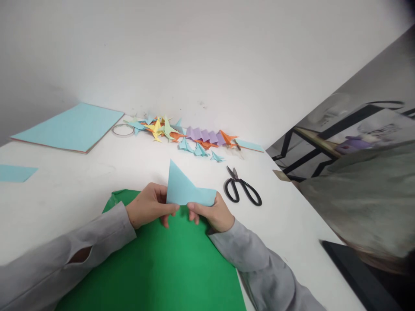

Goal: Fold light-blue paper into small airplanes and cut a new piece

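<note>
A partly folded sheet of light blue paper [183,188] is held up between both hands, over the far end of a green mat [155,259]. One pointed flap rises at its left, and a lower flat part reaches to the right. My left hand [151,205] pinches its lower left edge between thumb and fingers. On the lower right edge, my right hand [214,211] has its thumb in front and fingers behind. Black-handled scissors [241,185] lie on the white table to the right of my right hand, blades slightly apart.
Folded paper figures [162,128] in several colours lie along the wall, beside a pleated purple paper strip [205,135]. A stack of blue paper [73,127] and a thin ring [123,129] are at the back left. Another blue paper piece [17,173] lies far left. A dark flat object [353,268] is at the right edge.
</note>
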`<state>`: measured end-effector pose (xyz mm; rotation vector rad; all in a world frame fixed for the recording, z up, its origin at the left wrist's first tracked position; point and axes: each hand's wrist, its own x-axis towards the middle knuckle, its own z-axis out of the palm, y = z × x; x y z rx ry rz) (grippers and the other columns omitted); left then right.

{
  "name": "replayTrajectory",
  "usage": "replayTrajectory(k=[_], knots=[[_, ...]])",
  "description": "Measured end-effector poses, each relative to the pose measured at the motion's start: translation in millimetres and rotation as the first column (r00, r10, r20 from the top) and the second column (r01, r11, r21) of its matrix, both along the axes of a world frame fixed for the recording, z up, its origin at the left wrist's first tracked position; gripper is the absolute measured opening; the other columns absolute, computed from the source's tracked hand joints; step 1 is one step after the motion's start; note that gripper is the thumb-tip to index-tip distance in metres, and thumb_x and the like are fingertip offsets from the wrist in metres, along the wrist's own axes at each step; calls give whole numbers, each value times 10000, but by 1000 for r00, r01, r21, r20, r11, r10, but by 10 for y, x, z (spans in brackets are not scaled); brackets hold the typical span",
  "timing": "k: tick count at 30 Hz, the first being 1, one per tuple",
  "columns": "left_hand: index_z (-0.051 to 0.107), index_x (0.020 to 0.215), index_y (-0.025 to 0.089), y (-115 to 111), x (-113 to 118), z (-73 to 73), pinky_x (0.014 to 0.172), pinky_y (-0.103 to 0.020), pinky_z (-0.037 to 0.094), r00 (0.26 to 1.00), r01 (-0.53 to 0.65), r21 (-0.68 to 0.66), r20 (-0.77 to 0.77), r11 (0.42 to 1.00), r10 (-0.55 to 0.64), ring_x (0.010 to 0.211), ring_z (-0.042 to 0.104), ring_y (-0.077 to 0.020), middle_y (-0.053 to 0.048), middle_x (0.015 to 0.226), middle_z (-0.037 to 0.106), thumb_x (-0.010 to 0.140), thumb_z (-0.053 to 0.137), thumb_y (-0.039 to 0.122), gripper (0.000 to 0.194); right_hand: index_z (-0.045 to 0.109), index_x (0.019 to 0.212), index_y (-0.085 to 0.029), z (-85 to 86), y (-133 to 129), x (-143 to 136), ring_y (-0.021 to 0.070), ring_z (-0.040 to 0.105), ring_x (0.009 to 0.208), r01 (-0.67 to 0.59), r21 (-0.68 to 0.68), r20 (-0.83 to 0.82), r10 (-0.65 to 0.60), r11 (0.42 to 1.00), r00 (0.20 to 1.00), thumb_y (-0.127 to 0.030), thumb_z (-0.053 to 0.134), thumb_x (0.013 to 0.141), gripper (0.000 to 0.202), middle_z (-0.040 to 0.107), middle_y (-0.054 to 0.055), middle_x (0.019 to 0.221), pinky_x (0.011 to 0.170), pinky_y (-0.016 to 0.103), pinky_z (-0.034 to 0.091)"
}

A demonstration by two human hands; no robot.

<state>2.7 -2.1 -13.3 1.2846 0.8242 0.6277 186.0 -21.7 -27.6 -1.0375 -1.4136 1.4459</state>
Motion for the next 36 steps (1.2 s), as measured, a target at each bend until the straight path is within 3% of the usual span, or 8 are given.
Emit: replayTrajectory(k=[8, 11, 17, 23, 29, 36], knots=[[559, 523, 105, -8, -3, -31, 387, -221, 447, 997, -2, 70, -74, 998, 8, 367, 545, -117, 7, 437, 549, 632, 631, 193, 158, 585, 450, -112, 19, -9, -20, 83, 477, 322, 23, -17, 97, -21, 1000, 995, -255, 711, 608, 248, 569, 20, 398, 338, 190, 406], [559, 516, 107, -1, -6, -29, 388, -235, 461, 999, -36, 2, -7, 999, 36, 358, 530, -111, 12, 436, 551, 605, 635, 169, 133, 562, 427, -119, 5, -7, -14, 76, 460, 296, 23, -36, 98, -20, 999, 995, -245, 713, 597, 259, 554, 11, 373, 307, 174, 377], [521, 451, 118, 13, 2, -9, 360, -245, 465, 982, -132, -143, 114, 981, 149, 316, 459, -87, 32, 376, 508, 550, 638, 141, 155, 575, 535, -137, -79, 40, 36, 59, 428, 263, 89, -52, -90, -94, 995, 991, -289, 711, 605, 215, 551, -27, 368, 287, 157, 366], [546, 490, 110, -3, 7, -15, 378, -248, 481, 995, -80, -50, 54, 996, 83, 338, 486, -93, 31, 413, 522, 563, 637, 124, 118, 589, 527, -119, 0, -1, 0, 83, 504, 340, -27, -63, -22, 25, 998, 999, -306, 743, 570, 247, 593, 10, 432, 346, 180, 424], [562, 513, 105, -1, 22, 6, 374, -240, 478, 999, -49, 3, -16, 999, 49, 359, 515, -104, 26, 442, 526, 583, 623, 139, 100, 591, 462, -116, 30, -2, -35, 75, 493, 335, 7, -54, 28, -6, 999, 1000, -313, 740, 568, 269, 589, 20, 422, 341, 173, 414], [518, 432, 121, -10, 9, 34, 361, -214, 443, 998, -58, -25, -3, 998, 58, 321, 506, -108, 26, 344, 503, 567, 607, 121, 161, 577, 464, -125, -3, 5, -13, 68, 464, 301, 53, -78, -23, -55, 996, 998, -241, 750, 545, 224, 570, -6, 390, 307, 162, 396]])
